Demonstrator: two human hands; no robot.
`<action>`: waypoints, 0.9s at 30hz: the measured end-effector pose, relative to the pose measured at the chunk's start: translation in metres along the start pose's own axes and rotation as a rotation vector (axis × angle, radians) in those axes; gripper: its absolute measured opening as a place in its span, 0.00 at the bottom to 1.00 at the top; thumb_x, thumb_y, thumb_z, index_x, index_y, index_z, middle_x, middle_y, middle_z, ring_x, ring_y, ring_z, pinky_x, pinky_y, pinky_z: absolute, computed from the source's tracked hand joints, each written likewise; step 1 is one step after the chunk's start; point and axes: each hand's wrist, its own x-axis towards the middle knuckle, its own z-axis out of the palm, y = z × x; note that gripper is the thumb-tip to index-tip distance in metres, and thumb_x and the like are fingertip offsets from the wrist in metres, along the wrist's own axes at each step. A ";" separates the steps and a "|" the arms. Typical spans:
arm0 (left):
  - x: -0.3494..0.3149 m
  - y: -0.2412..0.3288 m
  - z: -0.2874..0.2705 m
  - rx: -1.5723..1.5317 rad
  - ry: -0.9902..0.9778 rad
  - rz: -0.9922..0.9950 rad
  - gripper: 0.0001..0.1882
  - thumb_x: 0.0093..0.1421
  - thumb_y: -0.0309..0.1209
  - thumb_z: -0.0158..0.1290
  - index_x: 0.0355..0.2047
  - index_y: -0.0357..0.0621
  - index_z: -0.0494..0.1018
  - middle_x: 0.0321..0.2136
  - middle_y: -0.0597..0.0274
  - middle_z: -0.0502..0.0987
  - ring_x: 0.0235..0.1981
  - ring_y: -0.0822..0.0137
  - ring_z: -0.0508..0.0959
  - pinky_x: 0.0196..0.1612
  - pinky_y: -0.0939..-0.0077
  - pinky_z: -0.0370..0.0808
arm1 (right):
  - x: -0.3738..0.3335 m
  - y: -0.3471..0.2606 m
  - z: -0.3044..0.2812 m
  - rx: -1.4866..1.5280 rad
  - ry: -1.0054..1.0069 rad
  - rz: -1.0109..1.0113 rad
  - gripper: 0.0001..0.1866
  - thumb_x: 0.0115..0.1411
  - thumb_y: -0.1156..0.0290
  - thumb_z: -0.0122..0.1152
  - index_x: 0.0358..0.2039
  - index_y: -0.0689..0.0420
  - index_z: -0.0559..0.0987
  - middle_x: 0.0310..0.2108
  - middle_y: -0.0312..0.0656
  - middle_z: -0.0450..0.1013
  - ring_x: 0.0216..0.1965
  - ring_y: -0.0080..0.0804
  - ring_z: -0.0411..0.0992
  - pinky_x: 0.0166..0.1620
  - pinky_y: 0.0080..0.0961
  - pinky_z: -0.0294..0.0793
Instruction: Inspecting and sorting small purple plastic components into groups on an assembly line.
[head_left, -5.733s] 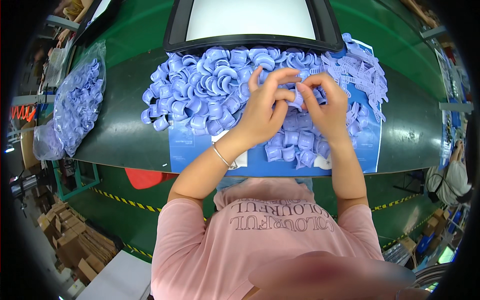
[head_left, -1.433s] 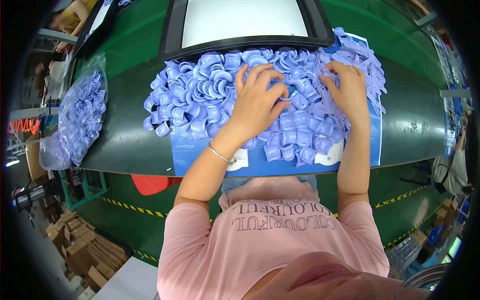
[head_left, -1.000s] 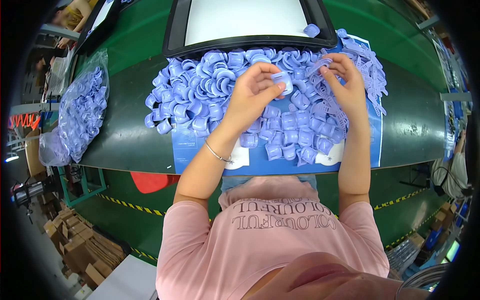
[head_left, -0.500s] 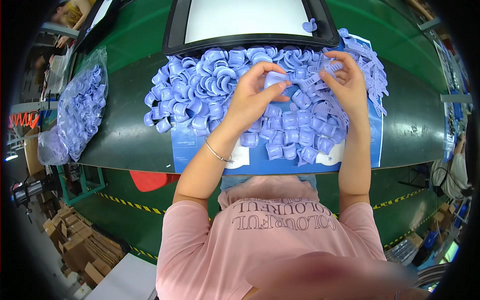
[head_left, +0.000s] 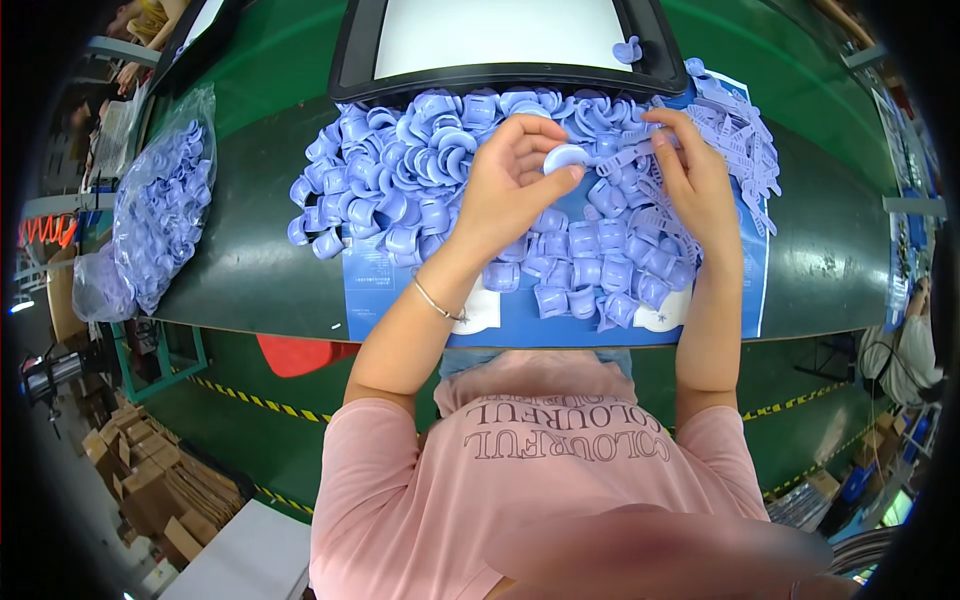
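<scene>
My left hand (head_left: 507, 185) is closed in a pinch on a curved lavender-blue plastic piece (head_left: 566, 158), its pale rounded edge showing between thumb and fingers. Facing it, my right hand (head_left: 697, 178) has thumb and forefinger bent together at the end of a slotted lavender strap (head_left: 627, 157). The strap reaches across toward the curved piece; whether they are joined I cannot tell. Under and around both hands lies a heap of similar curved pieces (head_left: 400, 205). More slotted straps (head_left: 735, 135) are piled just right of my right hand.
A black-rimmed tray (head_left: 500, 75) with a white bottom stands at the far edge of the heap, one lavender piece (head_left: 627, 50) on its right rim. A clear bag (head_left: 165, 215) full of lavender parts lies at the left. A blue printed sheet (head_left: 370, 300) covers part of the dark green table.
The curved piece in my left hand has turned, so its rounded edge now faces up. My right fingers have shifted slightly, and the strap now stretches more plainly between the hands.
</scene>
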 end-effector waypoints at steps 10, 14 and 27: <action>0.002 0.001 -0.002 -0.003 -0.026 -0.023 0.14 0.56 0.22 0.57 0.42 0.39 0.68 0.36 0.58 0.78 0.38 0.69 0.79 0.31 0.82 0.72 | 0.005 0.016 -0.008 -0.025 0.132 -0.043 0.13 0.55 0.81 0.60 0.42 0.59 0.75 0.38 0.41 0.76 0.35 0.24 0.74 0.38 0.16 0.72; 0.004 0.002 0.000 -0.228 -0.017 -0.032 0.13 0.59 0.23 0.55 0.45 0.38 0.69 0.40 0.57 0.76 0.42 0.68 0.77 0.40 0.77 0.73 | 0.006 0.020 -0.006 0.321 0.150 -0.089 0.14 0.55 0.83 0.60 0.44 0.62 0.76 0.41 0.45 0.76 0.40 0.28 0.76 0.43 0.18 0.74; 0.003 0.001 -0.007 -0.590 -0.090 -0.159 0.15 0.59 0.23 0.53 0.48 0.39 0.69 0.45 0.62 0.74 0.46 0.72 0.72 0.49 0.77 0.68 | 0.000 0.011 0.003 0.663 0.042 -0.069 0.14 0.58 0.77 0.60 0.45 0.64 0.76 0.36 0.48 0.78 0.34 0.28 0.76 0.41 0.19 0.73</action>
